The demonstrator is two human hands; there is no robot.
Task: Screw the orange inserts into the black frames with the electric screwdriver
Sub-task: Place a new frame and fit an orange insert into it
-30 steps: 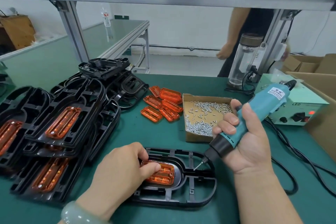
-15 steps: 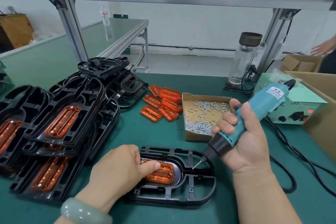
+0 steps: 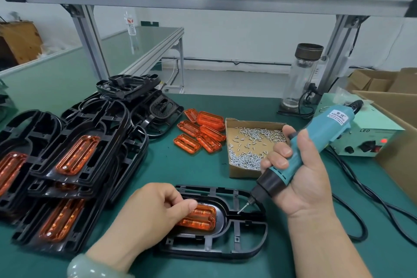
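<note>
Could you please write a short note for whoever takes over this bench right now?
Left hand holds the orange insert in the black frame in front.
Right hand grips the electric screwdriver, tip near the insert's right end.
Done: frames with inserts stacked at left.
Left: screw this one, then the loose inserts and bare frames behind; screws in the cardboard box.

Your only camera rides on your head, facing forward and down over the green worktop (image 3: 191,171). Your left grip (image 3: 153,212) and right grip (image 3: 300,178) sit close beneath it, low in view.
</note>
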